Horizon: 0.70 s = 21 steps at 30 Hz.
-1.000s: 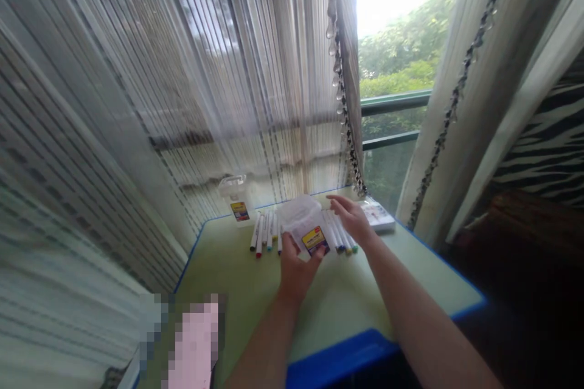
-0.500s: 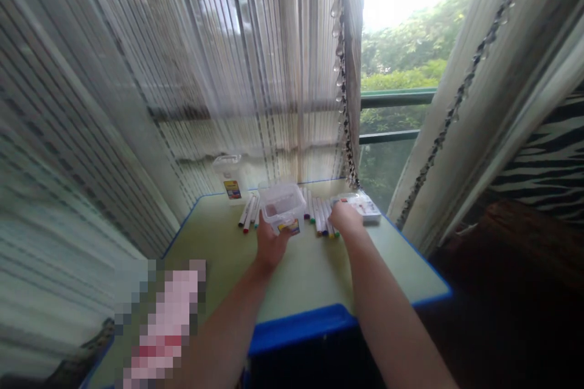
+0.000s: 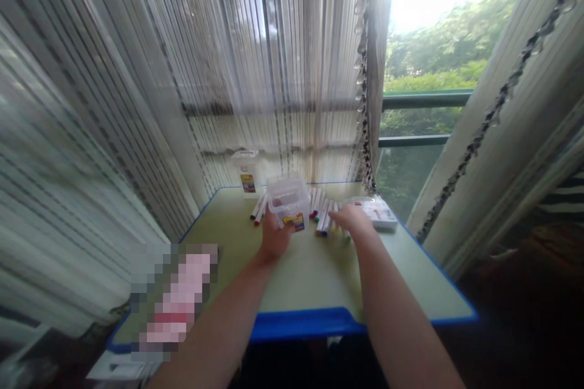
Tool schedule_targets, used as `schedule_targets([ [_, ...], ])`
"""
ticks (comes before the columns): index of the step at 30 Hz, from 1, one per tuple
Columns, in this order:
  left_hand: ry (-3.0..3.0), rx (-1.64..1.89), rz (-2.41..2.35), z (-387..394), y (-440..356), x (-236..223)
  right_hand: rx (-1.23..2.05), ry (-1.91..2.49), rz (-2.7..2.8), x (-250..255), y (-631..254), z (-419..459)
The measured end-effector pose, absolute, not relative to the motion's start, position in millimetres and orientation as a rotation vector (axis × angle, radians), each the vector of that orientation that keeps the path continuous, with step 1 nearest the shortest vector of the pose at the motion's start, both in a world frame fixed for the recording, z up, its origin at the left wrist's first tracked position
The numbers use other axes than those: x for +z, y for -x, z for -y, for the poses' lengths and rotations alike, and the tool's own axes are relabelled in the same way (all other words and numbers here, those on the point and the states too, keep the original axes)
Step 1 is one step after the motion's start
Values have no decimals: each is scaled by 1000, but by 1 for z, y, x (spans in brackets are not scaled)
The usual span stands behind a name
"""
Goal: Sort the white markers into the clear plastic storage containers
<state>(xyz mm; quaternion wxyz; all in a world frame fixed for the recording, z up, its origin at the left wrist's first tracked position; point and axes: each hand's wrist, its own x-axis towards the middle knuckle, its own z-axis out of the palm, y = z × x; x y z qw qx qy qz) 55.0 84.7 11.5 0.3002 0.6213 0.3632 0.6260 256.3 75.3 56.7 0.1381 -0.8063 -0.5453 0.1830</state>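
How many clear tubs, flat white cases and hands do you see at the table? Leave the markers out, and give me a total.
Clear tubs: 2 (the held tub and the standing tub)
Flat white case: 1
Hands: 2 (left hand and right hand)
Total: 5

An open clear box [image 3: 296, 205], slightly tilted, is near loose white markers [image 3: 323, 217].

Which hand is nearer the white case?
Right: the right hand is by the left end of the white case; the left hand is farther left, holding a clear container.
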Motion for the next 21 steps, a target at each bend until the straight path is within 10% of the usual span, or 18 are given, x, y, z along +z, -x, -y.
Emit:
schedule_targets([
  [10, -2079, 1715, -890, -88, -59, 7, 824, 1020, 1045, 69, -244, -65],
  [21, -2232, 1791, -911, -96, -57, 8, 862, 735, 982, 68, -234, -67],
])
